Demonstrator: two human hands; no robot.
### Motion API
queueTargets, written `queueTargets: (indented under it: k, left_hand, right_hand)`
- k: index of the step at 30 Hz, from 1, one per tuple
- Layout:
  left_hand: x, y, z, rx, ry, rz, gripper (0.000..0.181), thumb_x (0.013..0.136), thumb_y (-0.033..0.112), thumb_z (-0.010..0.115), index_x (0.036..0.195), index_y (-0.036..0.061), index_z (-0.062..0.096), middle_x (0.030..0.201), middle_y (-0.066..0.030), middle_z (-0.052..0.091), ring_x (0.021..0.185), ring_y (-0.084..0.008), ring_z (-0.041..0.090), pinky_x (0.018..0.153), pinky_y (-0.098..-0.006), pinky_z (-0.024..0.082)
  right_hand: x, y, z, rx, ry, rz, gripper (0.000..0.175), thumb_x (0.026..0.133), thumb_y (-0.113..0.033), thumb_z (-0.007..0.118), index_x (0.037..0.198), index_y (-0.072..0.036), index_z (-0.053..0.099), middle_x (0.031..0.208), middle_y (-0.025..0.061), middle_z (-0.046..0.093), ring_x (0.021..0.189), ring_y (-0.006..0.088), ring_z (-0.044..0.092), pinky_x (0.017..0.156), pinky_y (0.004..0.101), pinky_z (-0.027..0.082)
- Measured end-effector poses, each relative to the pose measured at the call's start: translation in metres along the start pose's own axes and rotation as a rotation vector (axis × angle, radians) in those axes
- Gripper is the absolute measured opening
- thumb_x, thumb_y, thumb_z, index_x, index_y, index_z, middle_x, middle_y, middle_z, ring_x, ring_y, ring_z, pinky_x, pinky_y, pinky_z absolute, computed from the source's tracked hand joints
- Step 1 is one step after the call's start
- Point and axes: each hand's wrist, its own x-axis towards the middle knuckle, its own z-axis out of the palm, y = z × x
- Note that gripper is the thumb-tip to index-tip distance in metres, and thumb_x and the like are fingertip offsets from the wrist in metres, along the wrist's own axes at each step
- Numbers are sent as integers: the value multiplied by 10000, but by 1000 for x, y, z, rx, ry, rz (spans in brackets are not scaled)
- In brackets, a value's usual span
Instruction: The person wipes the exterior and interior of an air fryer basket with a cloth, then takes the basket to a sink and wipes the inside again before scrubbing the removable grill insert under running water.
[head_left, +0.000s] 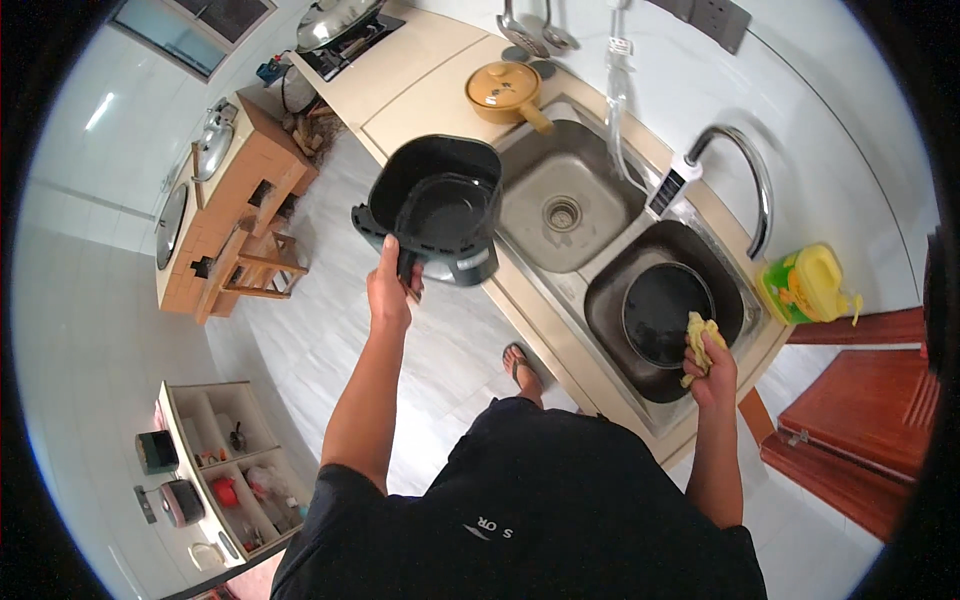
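Observation:
My left hand (390, 292) grips the handle of a black air fryer basket (442, 202). The basket is tilted so that its dark inside faces me, left of the double steel sink. A crumpled yellow cloth (703, 346) is held in my right hand (712, 375), over the near edge of the right sink basin (607, 300). Inside that basin lies a round black pan or dish (666, 311), partly behind the cloth. The left basin (562, 180) shows its drain and bare bottom.
A chrome faucet (757, 172) arches behind the right basin. A yellow-green detergent jug (806, 285) stands at the counter's right end. An orange lidded pot (504, 90) sits by the left basin, its handle over the rim. Wooden stool (262, 266) and shelf cabinet (232, 457) are at left.

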Motion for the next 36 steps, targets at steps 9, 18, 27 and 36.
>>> queueTargets:
  k: [9,18,27,36]
  left_hand:
    - [162,33,-14,-60,56,61,518,960,535,635,849,29,628,693,-74,615,548,-168,508,527,-322,422]
    - [277,36,-48,-97,-31,22,491,951,538,642,841,61,602,662,-71,600,517,-168,499,503,-320,411]
    - [330,46,-47,-47,-192,31,431,997,580,540,963,155,598,652,9,552,522,-93,452,483,-235,360]
    - [372,25,-26,130,-178,-10,610,940,658,585,893,57,679,771,-79,657,675,-189,619,620,-341,491]
  right_hand:
    - [-7,4,33,-199,366,-89,295,1004,-412,623,970,-119,632,742,16,615,476,65,485,360,179,274]
    - [-34,28,43,-293,598,-116,280,1001,-356,641,923,-89,608,655,7,591,424,99,505,349,235,345]
    - [-29,37,56,-49,376,-45,322,1029,-355,580,1066,-45,661,839,46,682,699,178,671,571,337,552]
    - [-45,41,74,-125,462,-55,342,1033,-360,574,1108,-33,639,871,70,685,719,201,686,566,346,555]
